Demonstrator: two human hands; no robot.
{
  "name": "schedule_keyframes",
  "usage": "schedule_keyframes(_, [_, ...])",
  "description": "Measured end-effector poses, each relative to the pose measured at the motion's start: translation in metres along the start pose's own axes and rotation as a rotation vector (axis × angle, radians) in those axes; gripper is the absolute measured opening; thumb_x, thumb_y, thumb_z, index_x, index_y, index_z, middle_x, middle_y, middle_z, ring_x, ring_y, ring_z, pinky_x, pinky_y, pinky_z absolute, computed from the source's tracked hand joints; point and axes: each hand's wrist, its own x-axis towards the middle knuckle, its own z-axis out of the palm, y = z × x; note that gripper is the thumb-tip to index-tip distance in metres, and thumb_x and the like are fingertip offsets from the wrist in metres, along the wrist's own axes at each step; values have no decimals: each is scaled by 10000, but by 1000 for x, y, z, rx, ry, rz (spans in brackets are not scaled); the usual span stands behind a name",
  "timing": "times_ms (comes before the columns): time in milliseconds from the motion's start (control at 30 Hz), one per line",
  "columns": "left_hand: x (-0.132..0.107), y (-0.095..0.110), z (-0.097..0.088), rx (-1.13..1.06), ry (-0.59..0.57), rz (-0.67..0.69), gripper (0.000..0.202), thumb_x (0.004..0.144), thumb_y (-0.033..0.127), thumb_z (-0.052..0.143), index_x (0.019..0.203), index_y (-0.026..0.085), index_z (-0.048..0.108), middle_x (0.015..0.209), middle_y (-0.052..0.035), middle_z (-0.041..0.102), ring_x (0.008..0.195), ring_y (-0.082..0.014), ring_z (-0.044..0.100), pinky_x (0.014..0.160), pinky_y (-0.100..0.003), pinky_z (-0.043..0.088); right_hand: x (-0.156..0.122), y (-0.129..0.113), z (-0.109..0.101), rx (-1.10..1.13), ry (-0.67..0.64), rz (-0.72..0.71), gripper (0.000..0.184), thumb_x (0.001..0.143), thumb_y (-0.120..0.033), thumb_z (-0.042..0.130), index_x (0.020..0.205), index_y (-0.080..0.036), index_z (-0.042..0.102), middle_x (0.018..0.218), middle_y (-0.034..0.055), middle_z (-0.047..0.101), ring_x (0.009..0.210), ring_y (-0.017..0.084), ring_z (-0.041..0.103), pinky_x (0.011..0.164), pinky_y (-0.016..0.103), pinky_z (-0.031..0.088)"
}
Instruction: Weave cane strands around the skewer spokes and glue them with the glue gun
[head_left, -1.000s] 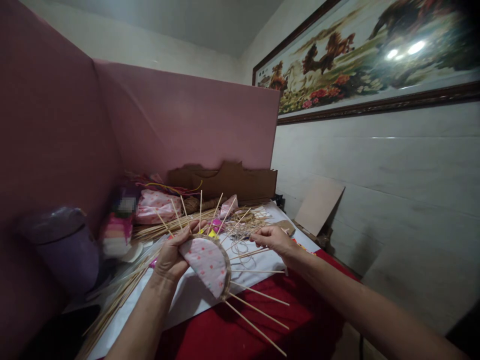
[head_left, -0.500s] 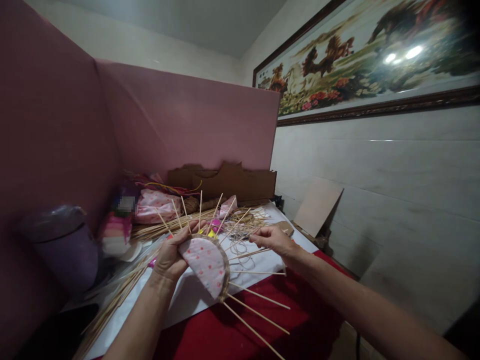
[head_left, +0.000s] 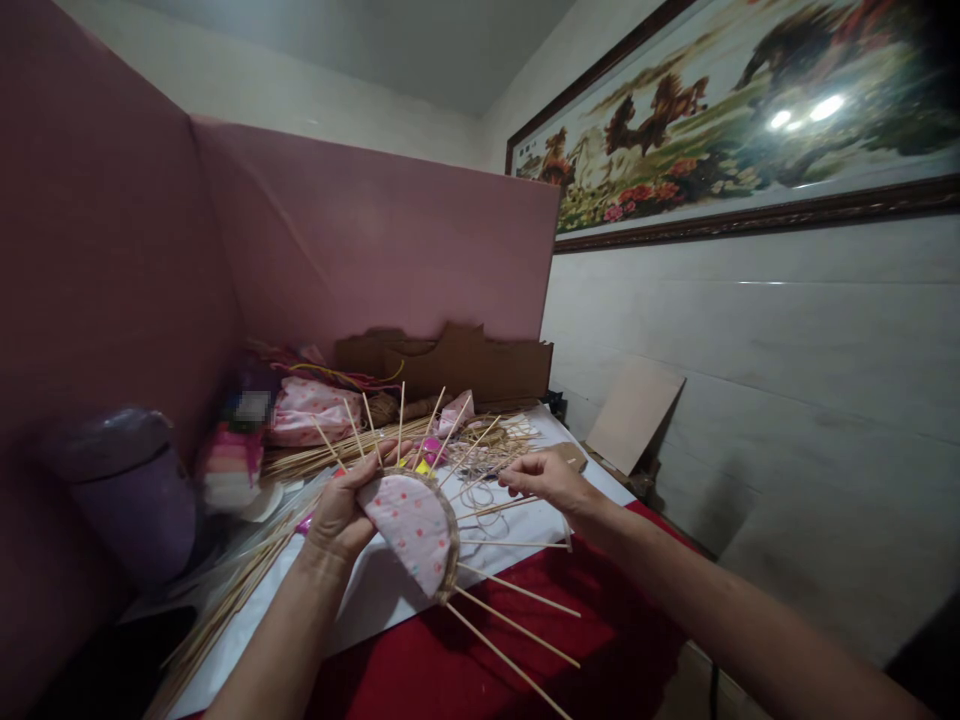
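Note:
My left hand (head_left: 341,515) grips a round fabric-covered disc (head_left: 411,528), pink-dotted white cloth, tilted on edge above the table. Several thin wooden sticks (head_left: 510,625) radiate from the disc's rim like spokes. My right hand (head_left: 546,477) is pinched just right of the disc, fingers closed on a thin strand of twine (head_left: 484,487) that runs toward the rim. Loose twine loops lie on the white sheet (head_left: 390,590) below.
A bundle of loose sticks (head_left: 225,600) lies on the table's left. Pink fabric pieces (head_left: 315,410), a cardboard box (head_left: 450,360) and a purple lidded pot (head_left: 131,490) stand behind. Red cloth (head_left: 600,640) covers the table front. Pink boards wall the left and back.
Almost nothing has moved. My right hand has shifted slightly up and left along the twine; the disc stays held in place.

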Motion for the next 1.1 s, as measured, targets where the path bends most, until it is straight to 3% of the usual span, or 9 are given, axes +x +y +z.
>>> schedule_keyframes(233, [0, -1, -2, 1, 7, -6, 343, 812, 54, 445, 1123, 76, 587, 930, -169, 705, 800, -288, 673, 664, -416, 552, -1, -1, 0, 57, 15, -12, 316, 658, -466, 679, 666, -151, 650, 613, 7, 586, 576, 113, 470, 570, 255, 328])
schedule_keyframes(467, [2, 0, -2, -15, 15, -38, 376, 809, 35, 430, 1157, 89, 563, 914, -160, 709, 729, -250, 682, 627, -368, 551, 2, 2, -4, 129, -31, -74, 275, 703, -432, 668, 712, -158, 655, 617, -5, 564, 542, 92, 421, 529, 239, 292])
schedule_keyframes(900, [2, -2, -5, -5, 11, -27, 374, 795, 55, 460, 1156, 79, 557, 955, -166, 700, 867, -309, 657, 734, -452, 530, -2, -5, -2, 105, -13, -41, 314, 646, -470, 694, 639, -161, 632, 592, -5, 561, 565, 109, 453, 557, 252, 320])
schedule_keyframes(1100, [2, -2, -5, -21, 1, -36, 398, 792, 44, 460, 1175, 98, 553, 966, -161, 700, 842, -296, 666, 747, -449, 528, -3, -8, -2, 41, 6, -17, 349, 627, -495, 692, 648, -151, 637, 600, 5, 571, 574, 114, 465, 551, 251, 325])
